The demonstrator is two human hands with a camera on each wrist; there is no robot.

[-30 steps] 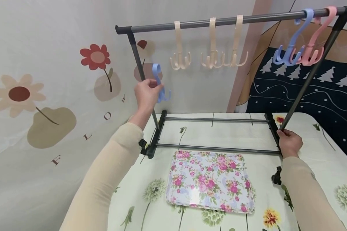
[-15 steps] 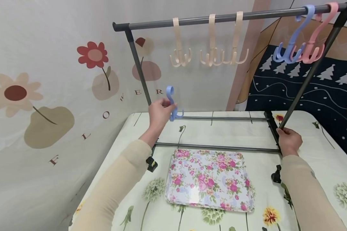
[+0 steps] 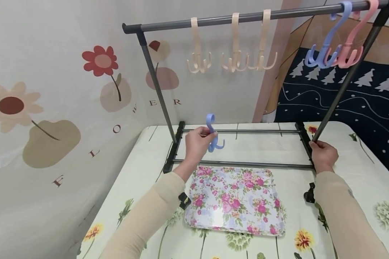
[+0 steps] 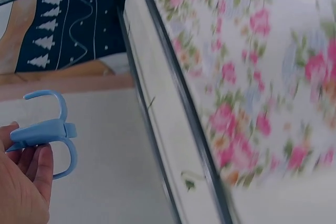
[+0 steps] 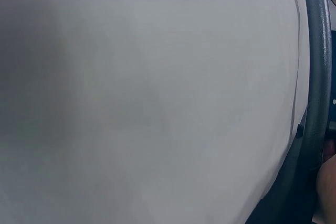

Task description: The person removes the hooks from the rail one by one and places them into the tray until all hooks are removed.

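My left hand (image 3: 196,144) pinches a blue multi-prong hanging hook (image 3: 211,133) between thumb and fingers, over the base of the rack and behind the floral tray. In the left wrist view the same blue hook (image 4: 44,130) shows its curved prongs beyond the fingertips. My right hand (image 3: 324,156) grips the foot of the rack's right upright (image 3: 343,86), just above the black base bar. From the rack's top rail (image 3: 214,21) hang three beige hooks (image 3: 235,43), then a blue hook (image 3: 325,43) and a pink hook (image 3: 351,43) near the right end.
A stack of floral trays (image 3: 233,201) lies on the flower-print tablecloth (image 3: 136,172) in front of the rack. The rack's left upright (image 3: 157,86) leans up from the base. A flower-print curtain (image 3: 52,201) is at the left, a dark tree-print cloth (image 3: 343,100) behind at right.
My left hand has carried the blue hook down and to the right, from beside the left upright to above the base. The right hand keeps its grip on the upright.
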